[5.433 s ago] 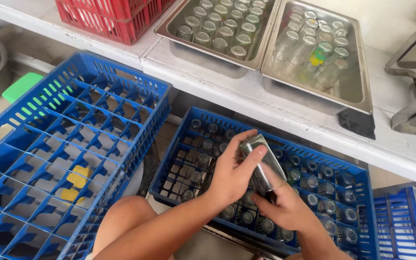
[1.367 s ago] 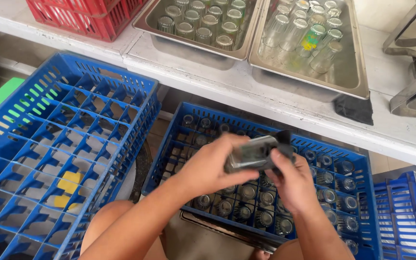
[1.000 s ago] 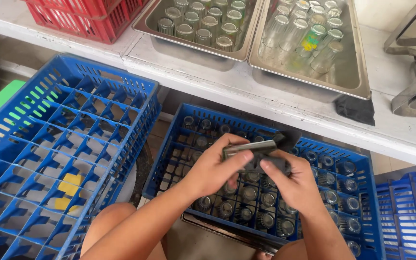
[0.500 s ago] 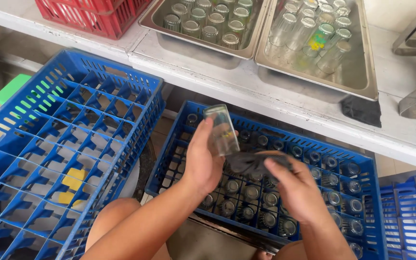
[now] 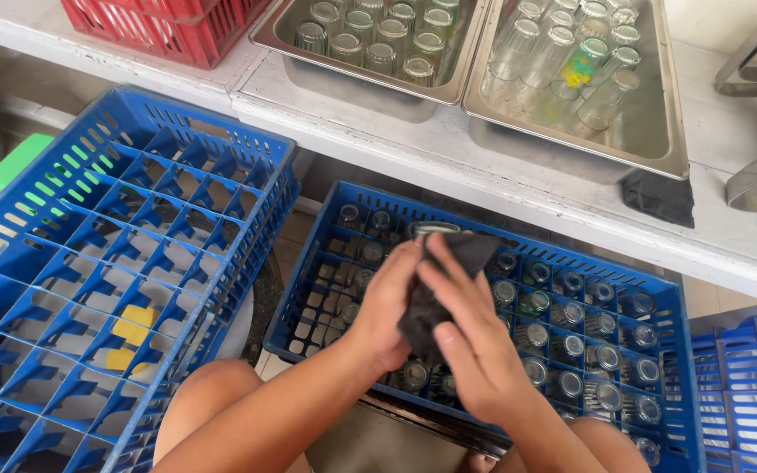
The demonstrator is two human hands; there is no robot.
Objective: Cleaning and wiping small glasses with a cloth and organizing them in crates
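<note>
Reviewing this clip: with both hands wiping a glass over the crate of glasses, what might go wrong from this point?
1. The clear drinking glass is mostly wrapped in the dark grey cloth between the left hand and right hand; it may slip from the cloth.
2. It is held directly above the blue plastic divided crate of upright glasses, so a drop would likely strike and chip them.
3. The cloth hides most of the glass, so cracks could go unnoticed.

An empty crate (image 5: pixel 124 263) lies on the left, and a crate with glasses (image 5: pixel 571 324) lies to its right. Both hands (image 5: pixel 435 324) are over the second crate. Behind, on the tabletop (image 5: pixel 484 175), two trays (image 5: pixel 475 61) stand side by side, probably both holding glasses.
</note>
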